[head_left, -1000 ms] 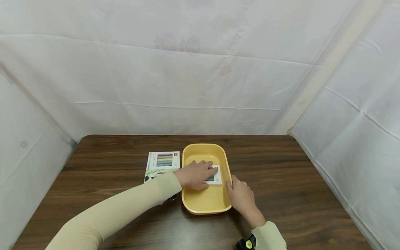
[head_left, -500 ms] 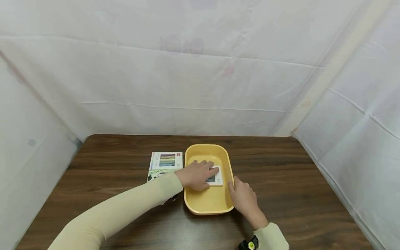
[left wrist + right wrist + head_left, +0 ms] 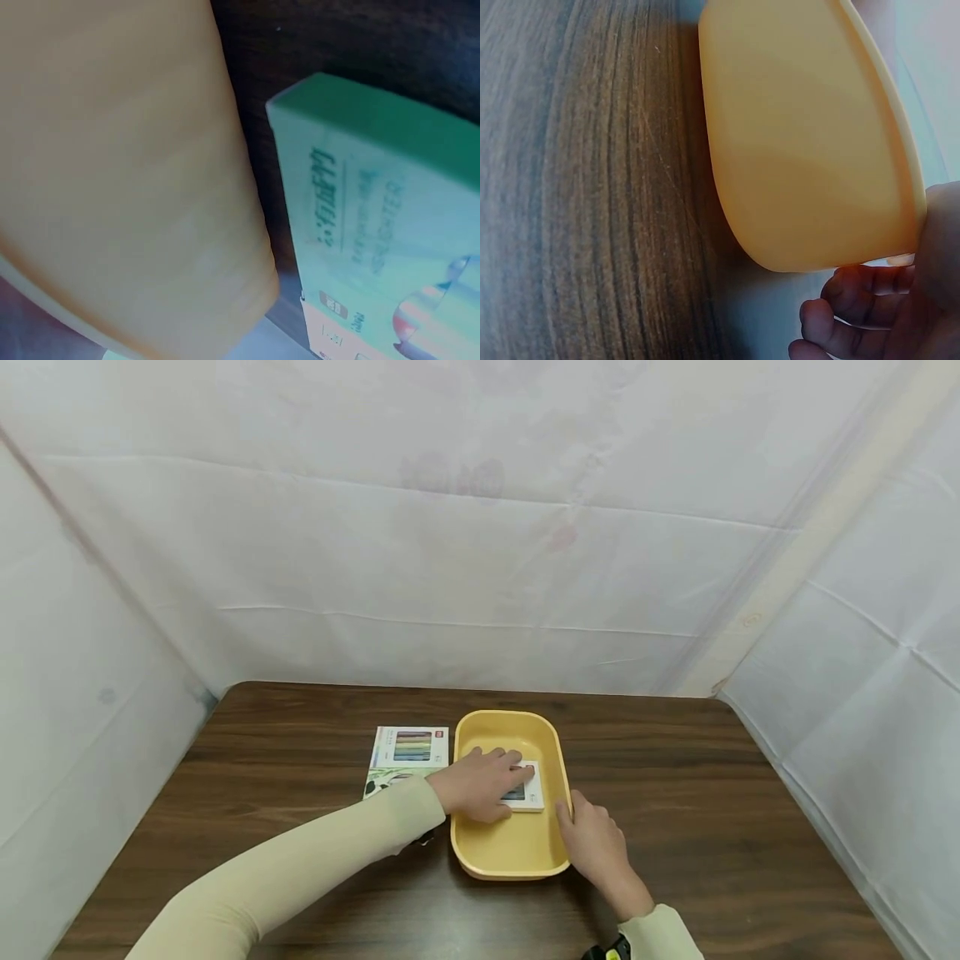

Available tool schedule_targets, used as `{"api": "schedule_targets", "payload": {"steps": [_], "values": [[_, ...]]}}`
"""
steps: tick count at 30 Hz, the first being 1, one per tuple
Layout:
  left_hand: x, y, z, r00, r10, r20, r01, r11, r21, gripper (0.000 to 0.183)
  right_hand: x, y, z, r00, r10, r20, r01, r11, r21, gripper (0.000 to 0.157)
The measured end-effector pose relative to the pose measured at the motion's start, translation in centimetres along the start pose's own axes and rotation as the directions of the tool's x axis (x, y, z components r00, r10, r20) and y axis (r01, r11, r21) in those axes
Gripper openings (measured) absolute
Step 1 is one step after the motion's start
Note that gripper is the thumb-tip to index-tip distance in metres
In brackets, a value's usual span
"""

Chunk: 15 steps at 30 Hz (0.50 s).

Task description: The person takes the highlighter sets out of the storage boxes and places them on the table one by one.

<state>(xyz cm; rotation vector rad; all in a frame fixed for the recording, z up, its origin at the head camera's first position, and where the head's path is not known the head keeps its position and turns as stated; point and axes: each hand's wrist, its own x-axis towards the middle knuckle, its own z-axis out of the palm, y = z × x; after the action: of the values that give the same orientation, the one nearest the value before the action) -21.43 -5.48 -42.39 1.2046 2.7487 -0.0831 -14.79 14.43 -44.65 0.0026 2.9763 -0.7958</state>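
A yellow plastic tub (image 3: 510,852) stands on the table. Inside it lies a small white box (image 3: 533,793) with a dark window, partly hidden under my left hand (image 3: 480,783). That hand is palm down, its fingers spread over the box. My right hand (image 3: 596,842) grips the tub's right rim, thumb on the inner side and fingers outside. In the right wrist view, curled fingertips (image 3: 847,300) show beside the tub's outer wall (image 3: 802,142). The left wrist view has the tub's other wall (image 3: 135,172) next to a box marked HIGHLIGHTER (image 3: 375,217).
Left of the tub lie a white box with coloured pens in its window (image 3: 411,747) and a green panda-print box (image 3: 386,779), partly covered by my left sleeve (image 3: 315,852). The dark wooden table (image 3: 675,793) is bordered by white sheeting (image 3: 480,568).
The head view has shifted, so everything sits slightly further right in it. Both hands, the tub and the boxes keep about the same places relative to each other.
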Motion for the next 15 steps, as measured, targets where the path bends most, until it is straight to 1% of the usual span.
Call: {"api": "schedule_targets", "payload": {"steps": [6, 15], "values": [[-0.11, -0.08, -0.10, 1.000, 0.004, -0.009, -0.004, 1.000, 0.016, 0.062, 0.10, -0.09, 0.08, 1.000, -0.005, -0.003, 0.005, 1.000, 0.000, 0.025], [-0.52, -0.08, -0.89, 1.000, 0.006, -0.018, -0.005, 0.999, 0.040, 0.062, 0.46, -0.22, 0.12, 1.000, 0.000, 0.005, 0.000, 1.000, 0.004, 0.025]]}}
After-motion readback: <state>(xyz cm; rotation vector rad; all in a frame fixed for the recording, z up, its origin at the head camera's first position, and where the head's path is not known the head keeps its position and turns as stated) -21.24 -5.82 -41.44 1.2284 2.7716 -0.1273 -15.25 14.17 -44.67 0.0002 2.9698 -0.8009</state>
